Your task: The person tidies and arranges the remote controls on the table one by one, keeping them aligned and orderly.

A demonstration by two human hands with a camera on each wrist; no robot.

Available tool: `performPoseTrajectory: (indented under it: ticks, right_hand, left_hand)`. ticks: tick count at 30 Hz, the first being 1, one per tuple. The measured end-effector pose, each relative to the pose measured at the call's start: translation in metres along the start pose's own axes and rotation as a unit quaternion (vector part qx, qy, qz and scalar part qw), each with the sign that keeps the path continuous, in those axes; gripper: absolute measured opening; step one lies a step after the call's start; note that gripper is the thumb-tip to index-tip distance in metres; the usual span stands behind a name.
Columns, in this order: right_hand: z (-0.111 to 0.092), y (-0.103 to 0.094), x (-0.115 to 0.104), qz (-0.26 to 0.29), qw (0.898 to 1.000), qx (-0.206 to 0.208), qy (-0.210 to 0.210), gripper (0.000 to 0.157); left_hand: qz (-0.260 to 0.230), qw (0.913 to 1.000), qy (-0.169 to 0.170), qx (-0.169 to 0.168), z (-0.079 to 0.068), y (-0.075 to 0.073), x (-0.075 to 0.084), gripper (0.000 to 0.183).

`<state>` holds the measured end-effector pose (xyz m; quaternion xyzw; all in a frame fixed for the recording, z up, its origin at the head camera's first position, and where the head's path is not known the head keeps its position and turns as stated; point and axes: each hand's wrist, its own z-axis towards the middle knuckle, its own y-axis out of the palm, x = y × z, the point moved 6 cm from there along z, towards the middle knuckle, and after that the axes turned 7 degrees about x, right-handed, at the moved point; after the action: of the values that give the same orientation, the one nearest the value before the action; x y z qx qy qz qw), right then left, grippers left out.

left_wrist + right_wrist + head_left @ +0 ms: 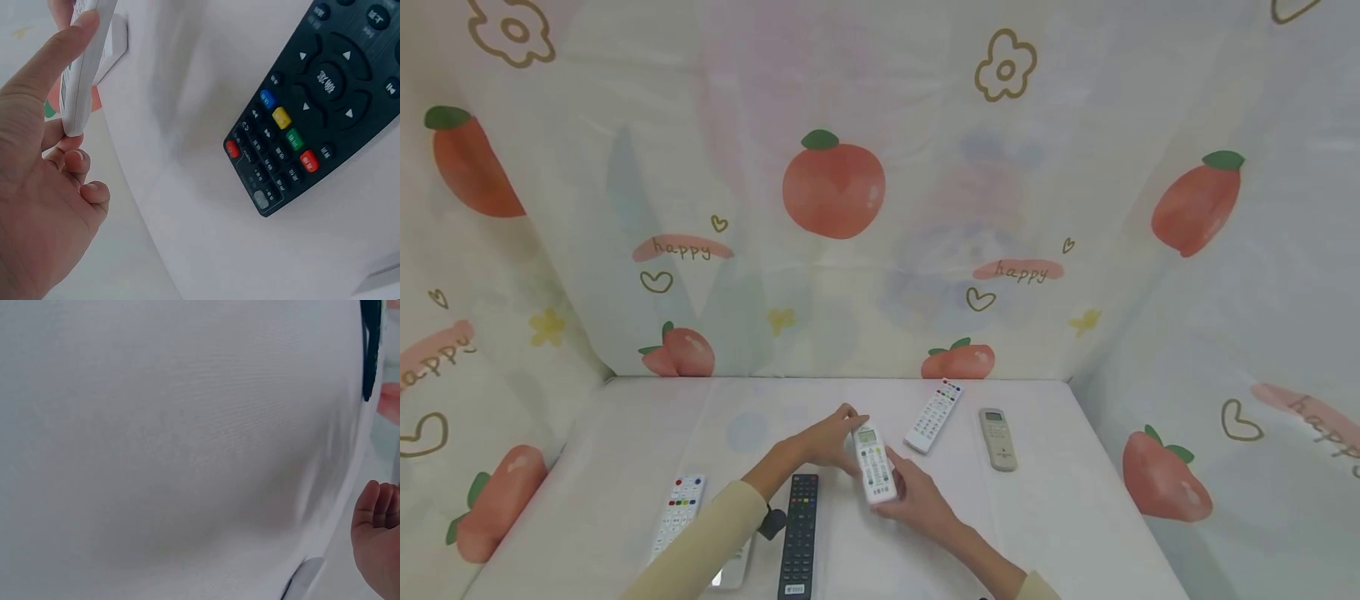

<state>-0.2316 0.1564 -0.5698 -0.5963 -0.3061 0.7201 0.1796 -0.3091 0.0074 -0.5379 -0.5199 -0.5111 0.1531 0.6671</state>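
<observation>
Both hands hold one white remote control above the table, its small screen toward the far end and its buttons facing up. My left hand pinches the screen end; in the left wrist view the thumb lies on its face with fingers behind. Near the lower end, my right hand grips the remote from the right side. Only part of the right hand shows at the edge of the right wrist view, and the remote is out of sight there.
A black remote lies left of the hands. Beyond it, a white remote and another white device are partly covered by the left sleeve. Behind to the right lie a white remote and a beige one. Patterned cloth walls enclose the table.
</observation>
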Motion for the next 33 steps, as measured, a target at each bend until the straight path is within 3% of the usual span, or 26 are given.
performPoseTrajectory:
  ticks: [14,24,33]
  right_hand:
    - [-0.016,0.0,0.003,-0.01,1.0,0.008,0.013,0.1]
    - [-0.026,-0.003,-0.002,-0.001,1.0,0.006,0.003,0.099]
    - [-0.036,0.001,-0.004,-0.001,1.0,-0.004,0.008,0.103]
  left_hand:
    - [-0.02,0.9987,0.042,0.023,-0.007,0.005,0.003,0.094]
    - [-0.018,0.9981,0.056,0.019,-0.013,0.004,0.013,0.096]
    - [-0.005,0.9977,0.068,0.004,-0.018,0.015,0.01,0.096]
